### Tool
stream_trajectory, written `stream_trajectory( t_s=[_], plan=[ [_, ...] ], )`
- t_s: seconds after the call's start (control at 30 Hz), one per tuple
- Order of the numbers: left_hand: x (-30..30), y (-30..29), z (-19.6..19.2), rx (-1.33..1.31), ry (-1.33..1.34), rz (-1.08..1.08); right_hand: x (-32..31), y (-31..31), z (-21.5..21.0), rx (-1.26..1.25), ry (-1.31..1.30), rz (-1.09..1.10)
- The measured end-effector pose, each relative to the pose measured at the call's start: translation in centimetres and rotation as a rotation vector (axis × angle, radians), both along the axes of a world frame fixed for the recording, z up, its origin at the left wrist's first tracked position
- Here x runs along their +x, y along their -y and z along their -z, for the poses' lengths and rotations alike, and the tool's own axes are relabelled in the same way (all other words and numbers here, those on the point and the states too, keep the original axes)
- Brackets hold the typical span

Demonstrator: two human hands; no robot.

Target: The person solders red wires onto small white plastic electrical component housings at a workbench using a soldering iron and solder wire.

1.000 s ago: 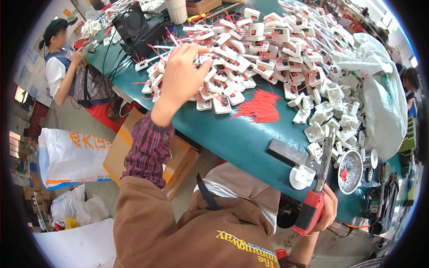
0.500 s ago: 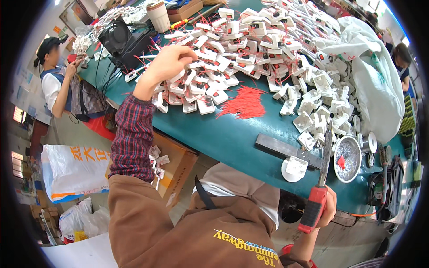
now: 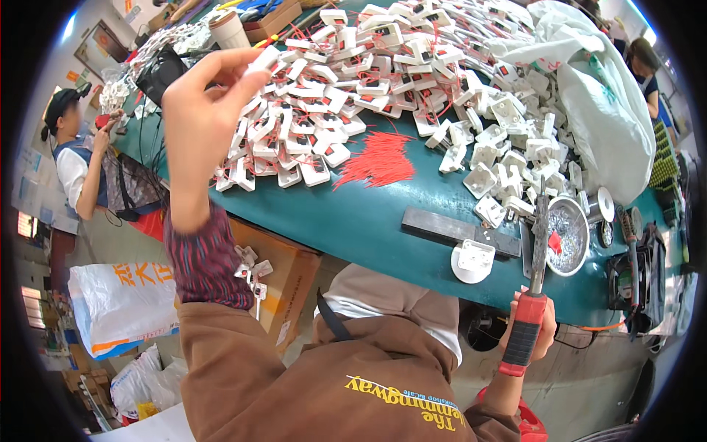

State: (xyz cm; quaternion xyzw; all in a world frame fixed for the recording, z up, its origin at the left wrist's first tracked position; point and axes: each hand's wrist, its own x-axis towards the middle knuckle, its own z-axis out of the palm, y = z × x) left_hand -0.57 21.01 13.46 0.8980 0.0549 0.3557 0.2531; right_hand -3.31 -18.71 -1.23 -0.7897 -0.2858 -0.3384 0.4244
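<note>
My left hand [image 3: 202,110] is raised over the left side of the pile, thumb and fingers closed on a small white plastic housing [image 3: 264,62]. Below and beyond it lies a heap of white housings with red wires [image 3: 324,110]. My right hand [image 3: 546,331], at the table's front edge, is wrapped round the red and black grip of a soldering iron [image 3: 540,272], whose metal shaft points away from me. Near the shaft stand a round metal dish [image 3: 587,239] with silvery bits and a red scrap, and a white housing [image 3: 476,256] on a round white base.
A bundle of short red wires [image 3: 377,158] lies mid-table on the green surface [image 3: 309,214]. A dark bar [image 3: 442,225] is near the front edge. Bare white housings [image 3: 508,158] spill from a white sack [image 3: 607,110]. A co-worker [image 3: 77,155] sits at the left.
My left hand has lifted from the heap, moving left and nearer, with a white housing now in its fingers. My right hand still holds the soldering iron, now more upright.
</note>
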Motion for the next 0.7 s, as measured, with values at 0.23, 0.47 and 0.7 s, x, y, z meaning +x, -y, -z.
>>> stream_trajectory(
  t_s=[0.23, 0.47, 0.7],
  plan=[
    [-6.6, 13.9, 5.2, 0.362, -0.048, 0.48, -2.0, -1.9, -1.7, 0.102, -0.388, 0.082],
    [-6.0, 16.6, 15.0, 0.283, -0.12, 0.621, -2.9, -2.0, -0.2, 0.168, -0.346, -0.111],
    [-5.3, 12.2, 14.3, -0.002, -0.132, 0.561, -3.7, -1.3, 0.5, 0.164, -0.461, -0.068]
  ],
)
